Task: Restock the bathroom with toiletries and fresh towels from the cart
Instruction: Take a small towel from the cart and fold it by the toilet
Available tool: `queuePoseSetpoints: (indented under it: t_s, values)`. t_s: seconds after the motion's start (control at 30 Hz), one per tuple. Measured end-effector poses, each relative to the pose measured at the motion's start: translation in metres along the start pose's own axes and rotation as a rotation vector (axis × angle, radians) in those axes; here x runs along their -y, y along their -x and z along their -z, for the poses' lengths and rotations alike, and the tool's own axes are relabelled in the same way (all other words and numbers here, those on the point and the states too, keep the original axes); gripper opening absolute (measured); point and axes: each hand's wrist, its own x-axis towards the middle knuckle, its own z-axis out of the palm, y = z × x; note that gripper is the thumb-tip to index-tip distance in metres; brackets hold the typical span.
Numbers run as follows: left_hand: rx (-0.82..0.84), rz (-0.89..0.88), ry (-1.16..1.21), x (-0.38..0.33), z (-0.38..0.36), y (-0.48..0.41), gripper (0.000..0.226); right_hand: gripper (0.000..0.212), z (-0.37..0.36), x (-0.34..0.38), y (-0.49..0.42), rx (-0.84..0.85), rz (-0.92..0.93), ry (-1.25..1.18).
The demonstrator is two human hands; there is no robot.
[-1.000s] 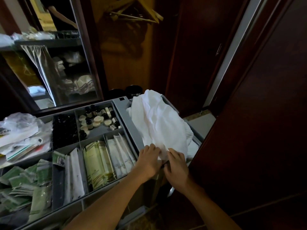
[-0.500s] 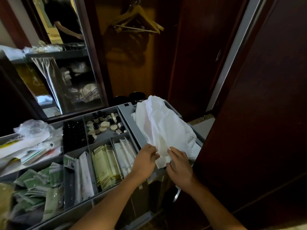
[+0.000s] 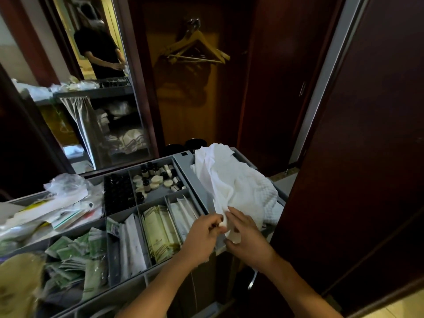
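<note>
A rumpled white towel [image 3: 238, 187] lies heaped in the right-hand bin of the grey housekeeping cart [image 3: 183, 166]. My left hand [image 3: 204, 235] and my right hand [image 3: 247, 237] meet at the towel's near corner, by the cart's front right edge. Both pinch the cloth edge between thumb and fingers. The tray's compartments hold small dark bottles and round soaps [image 3: 156, 177], pale green sachets [image 3: 158, 232] and white packets [image 3: 130, 244].
Green packets [image 3: 75, 251] and plastic-wrapped items [image 3: 52, 207] fill the cart's left side. A mirror [image 3: 91, 88] stands behind the cart, wooden hangers [image 3: 197, 49] hang on the back panel. A dark wooden door [image 3: 367, 157] closes in on the right.
Both hands have drawn the towel's near corner closer together and toward me. The camera has tipped upward, so the cart sits lower in view.
</note>
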Motion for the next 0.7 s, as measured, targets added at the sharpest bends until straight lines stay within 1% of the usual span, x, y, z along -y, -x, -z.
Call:
queuePoseSetpoints:
  t_s: [0.1, 0.2, 0.23, 0.27, 0.3, 0.33, 0.37, 0.43, 0.5, 0.57, 0.63, 0.7]
  values:
    - [0.019, -0.001, -0.042, 0.002, 0.001, 0.016, 0.011, 0.07, -0.004, 0.003, 0.007, -0.081, 0.036, 0.026]
    - [0.03, -0.052, -0.045, 0.003, 0.006, 0.024, 0.028, 0.085, -0.006, 0.01, 0.015, -0.156, 0.087, 0.03]
    - [0.034, -0.071, -0.057, 0.003, 0.007, 0.025, 0.028, 0.084, -0.008, 0.011, 0.019, -0.183, 0.109, 0.034]
    - [0.037, -0.095, -0.071, 0.003, 0.007, 0.026, 0.027, 0.078, -0.008, 0.013, 0.022, -0.214, 0.126, 0.033]
    - [0.041, -0.111, -0.08, 0.004, 0.007, 0.027, 0.028, 0.065, -0.008, 0.015, 0.025, -0.226, 0.136, 0.036]
    - [0.047, -0.117, -0.078, 0.004, 0.007, 0.029, 0.03, 0.051, -0.008, 0.016, 0.028, -0.223, 0.151, 0.042]
    - [0.052, -0.117, -0.065, 0.005, 0.006, 0.03, 0.031, 0.042, -0.009, 0.016, 0.029, -0.205, 0.16, 0.055]
    - [0.053, -0.126, -0.039, 0.006, 0.004, 0.032, 0.026, 0.042, -0.012, 0.013, 0.033, -0.175, 0.166, 0.08]
    - [0.055, -0.141, -0.023, 0.006, 0.001, 0.033, 0.014, 0.043, -0.012, 0.012, 0.035, -0.18, 0.167, 0.11]
    - [0.063, -0.149, -0.01, 0.008, -0.002, 0.035, 0.004, 0.039, -0.009, 0.016, 0.04, -0.182, 0.143, 0.106]
    - [0.075, -0.154, 0.015, 0.007, -0.003, 0.037, 0.003, 0.034, -0.005, 0.02, 0.047, -0.196, 0.139, 0.084]
    - [0.096, -0.163, 0.035, 0.006, -0.003, 0.037, 0.008, 0.031, -0.001, 0.023, 0.053, -0.197, 0.11, 0.072]
